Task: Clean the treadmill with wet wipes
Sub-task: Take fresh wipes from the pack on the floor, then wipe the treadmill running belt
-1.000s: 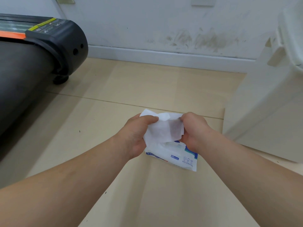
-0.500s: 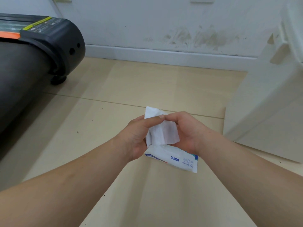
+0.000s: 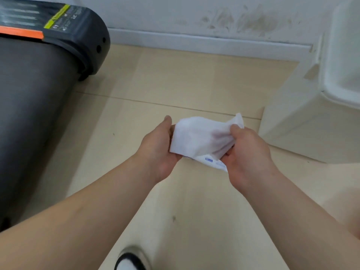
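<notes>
a: both hands out front over the pale floor [image 3: 175, 78], and there's the wet wipe [image 3: 200, 137], white and stretched between them.

b: the left hand [image 3: 159, 149] has the wipe's left edge, thumb up over the top and fingers tucked behind the sheet, so it's clamped on the cloth.

a: and the right hand [image 3: 247, 154]?

b: thumb pressed onto the bunched right end, fingers curled underneath. a firm pinch on the wipe, with a corner poking up past the thumb.

a: something is peeking out below.

b: that's the pack [image 3: 212, 162], white with blue print, showing just under the wipe between the two hands, against the right hand's fingers. which hand actually carries it, i can't tell. the sheet hides that.

a: and the treadmill [image 3: 35, 114]?

b: off to the left, well apart from the hands. dark belt, an orange strip and a yellow-green label by the rounded end cap, which sits near the wall [image 3: 253, 18]. that wall is smudged grey above the baseboard [image 3: 194, 41].

a: a white unit [image 3: 302, 129] stands on the right, and a shoe [image 3: 129, 262], dark with a white toe, is at the bottom edge.
</notes>
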